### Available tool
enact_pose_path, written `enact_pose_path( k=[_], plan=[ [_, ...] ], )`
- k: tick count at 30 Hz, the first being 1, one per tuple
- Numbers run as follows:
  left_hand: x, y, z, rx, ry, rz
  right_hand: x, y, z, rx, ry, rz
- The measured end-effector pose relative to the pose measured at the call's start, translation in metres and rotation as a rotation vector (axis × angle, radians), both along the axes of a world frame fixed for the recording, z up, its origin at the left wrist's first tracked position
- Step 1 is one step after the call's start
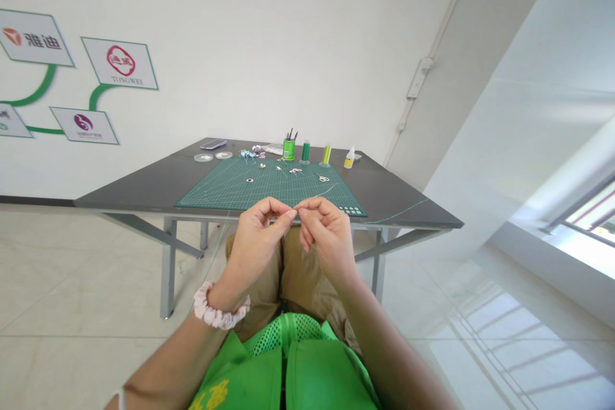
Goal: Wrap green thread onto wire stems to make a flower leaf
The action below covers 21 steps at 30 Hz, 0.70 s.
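- Your left hand (262,230): the grip is pinched nearly closed, thumb against forefinger; anything it has hold of is too fine to make out.
- Your right hand (327,230): the same closed pinch, other fingers curled, its tips meeting or almost meeting the left's above your lap, by the near edge of the tabletop (144,184).
- Green thread (406,210): one length lies across the tabletop's right corner, to your right hand's side; whether it runs into either grip cannot be told.
- Handling, as judged: the thread is likely very light, limp and apt to slide between bare fingertips; a sharp tug could snap or tangle it. Take hold with the finger pads, near the working point, keeping light tension.
- Supply: the dark green thread spool (305,152) and yellow-green thread spool (326,155) stand upright behind the cutting mat (216,189); each probably handles best by its body.
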<state>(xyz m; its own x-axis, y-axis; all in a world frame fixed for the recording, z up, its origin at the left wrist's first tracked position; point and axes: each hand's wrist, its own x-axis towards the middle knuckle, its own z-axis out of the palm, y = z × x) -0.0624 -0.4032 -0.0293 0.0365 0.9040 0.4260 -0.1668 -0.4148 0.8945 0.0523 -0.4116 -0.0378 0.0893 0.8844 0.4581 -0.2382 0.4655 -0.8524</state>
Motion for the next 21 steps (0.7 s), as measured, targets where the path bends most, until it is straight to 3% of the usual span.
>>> enact_pose_path(
  k=[21],
  plan=[
    [0.0006,0.0008,0.0005,-0.011,-0.025,-0.022,0.0006,0.0003,-0.003,0.009,0.017,0.01]
  ],
)
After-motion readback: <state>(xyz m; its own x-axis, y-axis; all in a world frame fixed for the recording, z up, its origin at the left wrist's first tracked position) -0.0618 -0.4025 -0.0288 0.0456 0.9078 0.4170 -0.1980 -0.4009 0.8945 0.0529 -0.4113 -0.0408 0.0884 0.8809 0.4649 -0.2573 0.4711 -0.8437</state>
